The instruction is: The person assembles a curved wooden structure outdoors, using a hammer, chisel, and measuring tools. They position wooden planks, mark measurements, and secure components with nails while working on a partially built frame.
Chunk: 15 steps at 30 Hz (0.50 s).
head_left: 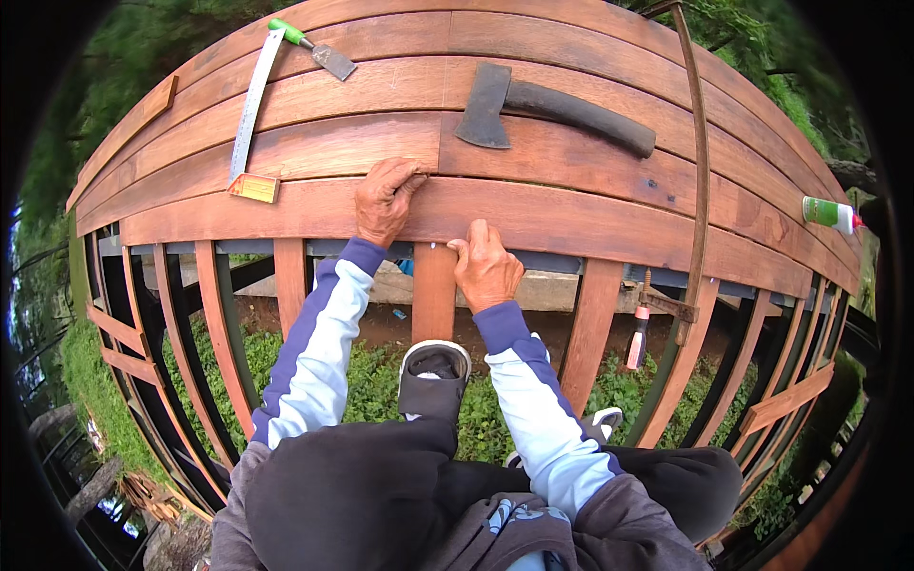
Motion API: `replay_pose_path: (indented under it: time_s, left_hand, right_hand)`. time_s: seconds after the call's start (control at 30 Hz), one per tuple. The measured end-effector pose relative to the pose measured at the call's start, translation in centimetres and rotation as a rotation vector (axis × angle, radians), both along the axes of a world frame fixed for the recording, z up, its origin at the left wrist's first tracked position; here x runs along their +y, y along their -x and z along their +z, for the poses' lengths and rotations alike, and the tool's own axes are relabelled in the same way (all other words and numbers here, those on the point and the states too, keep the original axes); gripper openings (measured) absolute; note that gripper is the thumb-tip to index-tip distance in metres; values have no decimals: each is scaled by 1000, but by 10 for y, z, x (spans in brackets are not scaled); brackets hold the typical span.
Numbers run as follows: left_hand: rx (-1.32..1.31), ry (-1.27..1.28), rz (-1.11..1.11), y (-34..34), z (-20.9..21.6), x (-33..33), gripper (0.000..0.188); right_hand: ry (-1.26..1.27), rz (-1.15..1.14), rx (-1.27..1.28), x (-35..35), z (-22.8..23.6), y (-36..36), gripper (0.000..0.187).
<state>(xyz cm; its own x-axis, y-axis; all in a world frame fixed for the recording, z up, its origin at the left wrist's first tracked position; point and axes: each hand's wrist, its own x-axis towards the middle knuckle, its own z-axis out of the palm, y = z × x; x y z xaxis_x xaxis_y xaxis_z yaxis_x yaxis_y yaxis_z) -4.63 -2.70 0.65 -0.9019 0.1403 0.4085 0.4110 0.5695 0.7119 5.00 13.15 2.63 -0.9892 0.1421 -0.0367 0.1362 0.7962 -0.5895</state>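
A: Where is the plank lying?

B: The long, reddish-brown wooden plank [590,228] is crossing the middle of the frame, directly under the fingers. Its long axis is running left to right, bowing with the lens.

A: Which hand is nearer?

B: Both are touching it. The bare left hand [386,200], in a purple-cuffed sleeve, is lying across it, with its fingertips sitting at the far seam. The bare right hand [488,266] is resting on the near edge, just right of centre.

A: And the fingers?

B: The left ones are bending into a narrow pinch; I cannot tell whether they are holding anything small. The right ones are folding loosely onto the wood, with the thumb pointing left.

A: What is surrounding them?

B: A rusty, long-barred metal clamp [701,190] is spanning the planks at right. A dark hatchet [581,112] is lying at upper centre, and a steel square with a yellow-orange stock [250,124] is lying at upper left.
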Motion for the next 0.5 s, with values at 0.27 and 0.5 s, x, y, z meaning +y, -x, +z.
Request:
replay_pose_path:
  time_s: [0.27,0.5]
  left_hand:
    - [14,-44,-11,-1,7,3,15]
    - [27,-13,-5,-1,11,2,15]
  right_hand:
    - [-1,5,-36,1,1,0,29]
    - [-53,45,-31,1,-1,1,31]
